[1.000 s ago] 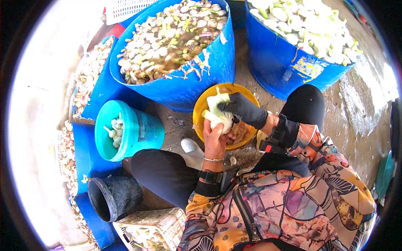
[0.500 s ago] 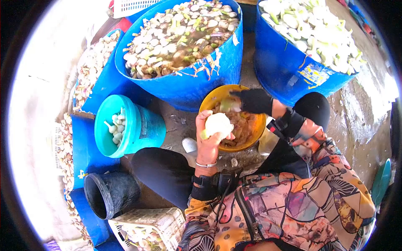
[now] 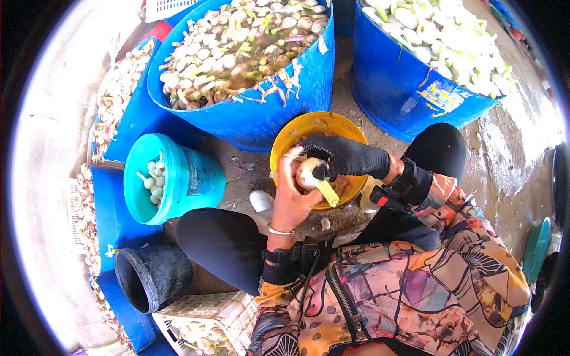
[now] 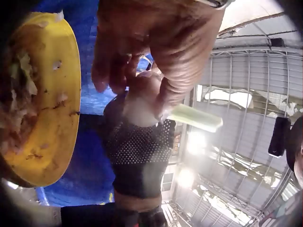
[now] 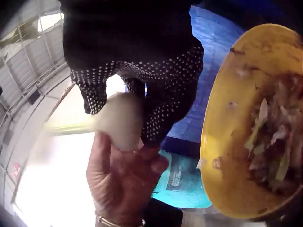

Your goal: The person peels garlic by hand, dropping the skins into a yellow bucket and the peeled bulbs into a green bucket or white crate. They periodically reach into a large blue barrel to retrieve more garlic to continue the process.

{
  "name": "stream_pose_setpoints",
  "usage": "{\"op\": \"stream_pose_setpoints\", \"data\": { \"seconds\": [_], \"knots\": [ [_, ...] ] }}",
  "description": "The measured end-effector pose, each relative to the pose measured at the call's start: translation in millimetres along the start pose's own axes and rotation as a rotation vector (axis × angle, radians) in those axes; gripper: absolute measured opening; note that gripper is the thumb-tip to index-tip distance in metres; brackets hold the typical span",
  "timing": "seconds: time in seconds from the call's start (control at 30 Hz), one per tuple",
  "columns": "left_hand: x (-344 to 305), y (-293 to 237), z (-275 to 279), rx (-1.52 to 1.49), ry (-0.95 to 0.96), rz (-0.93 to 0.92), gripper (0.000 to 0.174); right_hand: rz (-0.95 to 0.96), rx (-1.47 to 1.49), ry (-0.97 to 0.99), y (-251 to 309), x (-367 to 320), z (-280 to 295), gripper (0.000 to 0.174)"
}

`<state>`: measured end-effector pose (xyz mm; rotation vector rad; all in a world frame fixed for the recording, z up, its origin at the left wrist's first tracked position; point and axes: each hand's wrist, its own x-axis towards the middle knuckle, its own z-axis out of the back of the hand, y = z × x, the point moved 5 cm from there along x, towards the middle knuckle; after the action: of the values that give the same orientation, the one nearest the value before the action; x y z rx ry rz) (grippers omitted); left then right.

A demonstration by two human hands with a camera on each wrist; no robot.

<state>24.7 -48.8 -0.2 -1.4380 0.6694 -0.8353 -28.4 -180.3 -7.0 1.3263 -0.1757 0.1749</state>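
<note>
Wears a black knit glove (image 5: 142, 85) dotted with small white grip studs over the right hand (image 3: 335, 158), with the left hand (image 3: 294, 199) bare but for a thin silver bangle (image 3: 279, 232) at the wrist. Carries a broad black strap with a dark camera block on each forearm, the left strap (image 3: 289, 259) and the right strap (image 3: 405, 185), the latter showing a small red mark. Dressed in a long-sleeved jacket (image 3: 427, 285) printed with orange, pink, teal and cream shapes outlined in black and run through by a dark zip (image 3: 344, 302), plus black trousers (image 3: 225, 243) and a white boot (image 3: 261, 203).
</note>
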Motion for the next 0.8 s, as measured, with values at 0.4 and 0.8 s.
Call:
{"op": "stream_pose_setpoints", "data": {
  "seconds": [0.4,0.8],
  "knots": [
    [-7.7,-25.4,-23.1,0.546,-0.34,-0.467,0.013,-0.008,-0.237,-0.569,23.8,-20.2,10.1,0.03],
    [-11.1,-15.2,-11.7,0.124,-0.406,-0.305,0.013,0.062,-0.238,-0.41,34.1,-19.7,37.2,0.022]
  ]
}}
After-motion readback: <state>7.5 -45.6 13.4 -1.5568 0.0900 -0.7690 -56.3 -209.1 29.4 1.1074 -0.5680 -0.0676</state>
